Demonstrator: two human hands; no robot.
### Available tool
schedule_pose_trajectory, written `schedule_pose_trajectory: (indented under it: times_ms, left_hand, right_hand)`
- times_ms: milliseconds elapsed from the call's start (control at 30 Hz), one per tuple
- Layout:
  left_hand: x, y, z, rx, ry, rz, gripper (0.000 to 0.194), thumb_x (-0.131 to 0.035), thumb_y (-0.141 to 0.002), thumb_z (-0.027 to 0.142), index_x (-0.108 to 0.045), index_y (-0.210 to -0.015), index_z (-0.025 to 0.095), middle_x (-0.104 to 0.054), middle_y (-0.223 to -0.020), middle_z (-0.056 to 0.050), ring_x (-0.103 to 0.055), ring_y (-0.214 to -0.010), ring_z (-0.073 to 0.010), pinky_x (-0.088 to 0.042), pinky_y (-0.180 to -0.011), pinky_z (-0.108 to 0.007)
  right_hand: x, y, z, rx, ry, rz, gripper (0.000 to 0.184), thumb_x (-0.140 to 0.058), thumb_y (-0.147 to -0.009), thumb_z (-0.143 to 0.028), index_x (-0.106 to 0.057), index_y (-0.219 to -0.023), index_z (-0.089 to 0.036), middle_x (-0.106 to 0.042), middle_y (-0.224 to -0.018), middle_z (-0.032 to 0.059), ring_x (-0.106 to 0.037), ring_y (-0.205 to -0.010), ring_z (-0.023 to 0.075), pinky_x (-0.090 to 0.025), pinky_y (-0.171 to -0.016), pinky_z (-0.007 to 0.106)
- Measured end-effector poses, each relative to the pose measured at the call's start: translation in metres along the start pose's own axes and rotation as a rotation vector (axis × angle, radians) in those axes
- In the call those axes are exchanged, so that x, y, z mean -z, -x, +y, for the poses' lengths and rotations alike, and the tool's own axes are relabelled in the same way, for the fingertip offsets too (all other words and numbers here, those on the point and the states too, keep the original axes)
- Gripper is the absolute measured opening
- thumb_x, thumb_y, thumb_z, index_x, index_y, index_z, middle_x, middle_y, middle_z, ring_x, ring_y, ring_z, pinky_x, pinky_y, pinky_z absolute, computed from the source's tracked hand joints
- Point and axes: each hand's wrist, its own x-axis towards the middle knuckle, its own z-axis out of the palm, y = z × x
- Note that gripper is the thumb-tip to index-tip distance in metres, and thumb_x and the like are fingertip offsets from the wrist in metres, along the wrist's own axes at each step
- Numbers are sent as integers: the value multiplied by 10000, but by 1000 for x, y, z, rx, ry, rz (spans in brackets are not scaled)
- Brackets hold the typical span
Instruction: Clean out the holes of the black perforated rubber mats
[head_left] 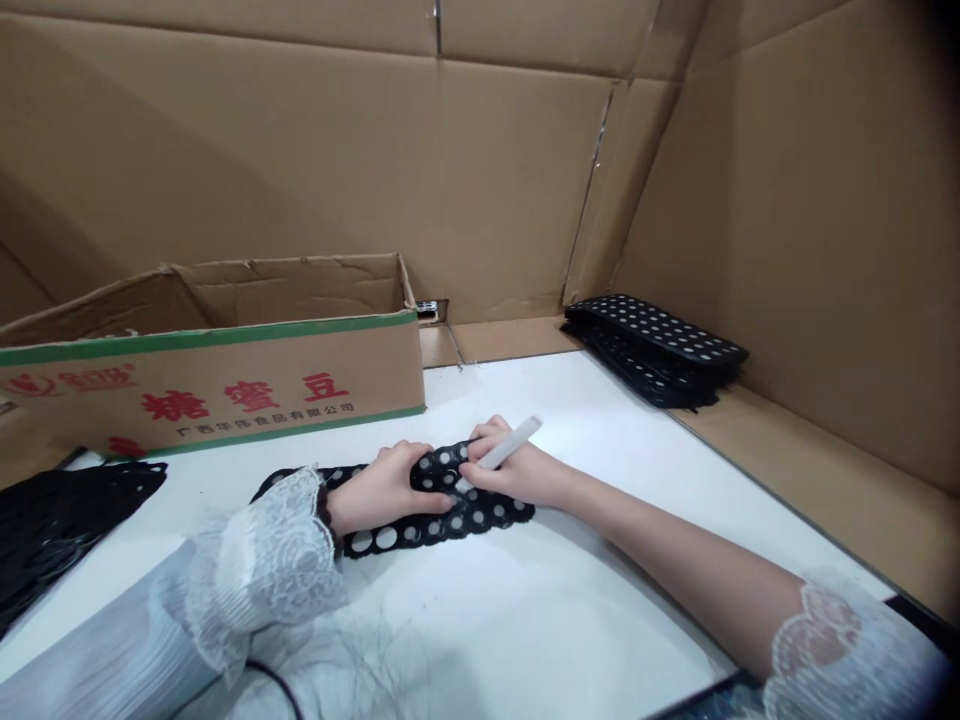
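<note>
A black perforated sheet point(487, 512) with rows of pale round dots lies across the white table in front of me, its middle bunched up into a fold. My left hand point(386, 490) grips that fold from the left, thumb in front and fingers behind. In my right hand point(517, 468) is a white pen-shaped tool point(514, 441), held between thumb and fingers and slanting up to the right. Its lower tip points down at the fold, near my left thumb. Whether the tip enters one of the holes I cannot tell.
An open cardboard box point(285, 375) with red lettering stands at the back left. A stack of black dotted sheets point(660, 340) sits at the back right. More black perforated material point(67, 525) lies at the left edge. Cardboard walls point(337, 150) surround the white table point(510, 620).
</note>
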Motion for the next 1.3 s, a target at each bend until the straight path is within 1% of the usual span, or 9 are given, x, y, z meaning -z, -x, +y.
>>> schedule_pose_trajectory:
  times_ms: [133,333,467,533,667,833,967,1133,1300]
  left_hand:
    - [1,1,5,-36,-15,-4,331,-557,-625,487,-546,-743,178,-541,-818,-26,-482,-829,-226,-368,-735,-316]
    - [-3,7,13,-32,-17,64,246,-553,-645,383,-544,-776,175,-545,-856,-36,-474,-880,-231,-360,-767,-311]
    - [-3,10,17,-52,-30,67,151,-474,-708,312,-505,-774,181,-562,-726,-6,-505,-692,-181,-366,-639,-271]
    - [-2,11,18,-60,-21,52,153,-457,-720,295,-490,-825,189,-569,-726,2,-507,-684,-175,-368,-633,-267]
    - [1,11,18,-52,-56,19,233,-453,-735,293,-499,-943,201,-582,-900,-35,-507,-862,-215,-367,-754,-307]
    - [2,12,18,51,-153,-24,189,-472,-722,345,-554,-782,186,-597,-810,-52,-526,-814,-248,-372,-713,-330]
    - [2,11,19,93,-49,-25,175,-479,-712,334,-553,-732,177,-609,-778,-37,-536,-781,-238,-381,-676,-317]
    - [1,7,16,88,207,17,200,-451,-729,302,-562,-811,157,-623,-805,-19,-553,-766,-206,-404,-682,-291]
    - [1,5,14,64,262,48,220,-451,-733,297,-557,-851,146,-618,-819,-28,-547,-797,-207,-406,-724,-295]
  right_hand:
    - [0,2,-7,11,69,49,270,-510,-733,-248,-461,-481,-164,-457,-730,28,-368,-831,176,-336,-760,326]
    - [1,3,-12,9,83,100,239,-516,-727,-242,-500,-501,-167,-482,-854,37,-365,-900,188,-330,-797,340]
    - [5,4,-9,63,11,62,198,-502,-744,-241,-551,-562,-181,-532,-938,21,-411,-918,177,-317,-840,334]
    - [6,5,-7,86,-51,-12,204,-489,-753,-238,-552,-569,-178,-553,-873,21,-462,-832,153,-343,-805,304]
    - [3,4,-4,21,-155,-104,238,-461,-770,-273,-500,-559,-169,-494,-628,-6,-465,-616,107,-368,-608,237]
    - [0,3,-7,-16,-174,-56,233,-449,-773,-279,-462,-571,-163,-460,-630,-16,-438,-579,85,-338,-554,213]
    - [2,5,-12,-36,-190,-37,237,-445,-769,-266,-424,-557,-161,-431,-614,-22,-407,-563,79,-312,-527,209]
    - [7,7,-17,-88,-301,-52,249,-435,-777,-304,-430,-575,-159,-443,-672,-13,-407,-579,77,-315,-521,205]
    - [7,7,-18,-155,-379,-63,274,-434,-775,-345,-406,-573,-162,-389,-587,-31,-362,-533,72,-268,-462,199]
